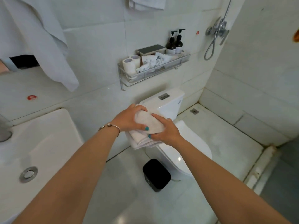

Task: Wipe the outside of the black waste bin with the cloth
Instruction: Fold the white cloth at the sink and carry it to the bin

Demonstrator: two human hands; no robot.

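A white folded cloth (pixel 148 125) is held up in front of me by both hands, well above the floor. My left hand (pixel 129 118) grips its upper left part, fingers curled over the top. My right hand (pixel 165 131) grips its right side, thumb on the front. Loose folds of the cloth hang below the hands. The black waste bin (pixel 156 174), small with rounded corners and a closed lid, stands on the floor below the hands, beside the toilet base. Neither hand touches the bin.
A white toilet (pixel 182 143) stands right of the bin, its cistern (pixel 165 101) behind the hands. A white washbasin (pixel 32 151) fills the left. A wall shelf (pixel 153 70) holds paper rolls and bottles. White towels hang at top left. A raised shower kerb (pixel 258 167) runs at the right.
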